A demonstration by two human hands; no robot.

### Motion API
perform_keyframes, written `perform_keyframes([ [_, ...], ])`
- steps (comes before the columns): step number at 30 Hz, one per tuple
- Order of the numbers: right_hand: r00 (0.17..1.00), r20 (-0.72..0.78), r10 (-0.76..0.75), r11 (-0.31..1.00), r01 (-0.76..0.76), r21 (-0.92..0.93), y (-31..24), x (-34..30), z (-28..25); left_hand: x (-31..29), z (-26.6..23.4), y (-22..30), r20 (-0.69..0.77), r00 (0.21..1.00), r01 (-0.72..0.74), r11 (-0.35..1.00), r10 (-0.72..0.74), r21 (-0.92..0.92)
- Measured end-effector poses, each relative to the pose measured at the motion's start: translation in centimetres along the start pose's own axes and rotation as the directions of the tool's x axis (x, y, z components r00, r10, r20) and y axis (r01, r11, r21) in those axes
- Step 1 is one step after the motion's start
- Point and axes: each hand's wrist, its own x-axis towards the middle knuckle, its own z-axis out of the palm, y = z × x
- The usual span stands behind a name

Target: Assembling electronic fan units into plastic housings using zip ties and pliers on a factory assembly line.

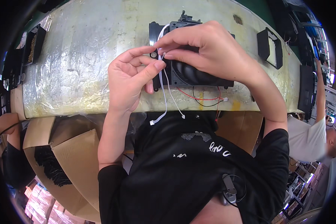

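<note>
Black shirt [153, 164]: worn by the person, close against the near edge of the table.
Cardboard box [78, 151]: stood open below that edge, at left; dark pieces inside, presumably kept within reach.
White plugs [152, 122]: two, dangling past the edge, their weight probably keeping the strands straight.
Red and black wires [203, 98]: lay loose near the edge, apart from the white strands.
White cables [161, 80]: ran from the fingertips down to the plugs, over the left side of the black fan unit.
Right hand [209, 48]: thumb and forefinger pinched on the cables, apparently for fine control.
Left hand [128, 74]: fingertips at the same strands, perhaps to steady them; whether gripping, could not be told.
Black fan unit [192, 72]: flat on the table [89, 37], beneath the hands.
Black bins [265, 44]: one at either side, leaving the middle for work.
</note>
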Motion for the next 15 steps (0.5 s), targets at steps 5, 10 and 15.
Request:
perform_keyframes([
  [5,0.965,0.232,-0.121,0.987,0.142,-0.078,0.2,1.7,-1.8,0.3,-0.3,-0.1,0.028,1.000,0.005,1.000,-0.005,0.002],
  [10,0.891,0.446,-0.084,0.996,0.073,0.042,-0.8,4.7,-3.5,0.5,-0.6,0.2,0.046,0.999,0.011,0.999,-0.013,0.041],
  [15,0.798,0.600,-0.062,0.992,0.115,-0.050,-1.2,6.0,-3.6,0.3,-0.6,0.5,0.044,0.999,0.019,0.997,-0.022,0.068],
])
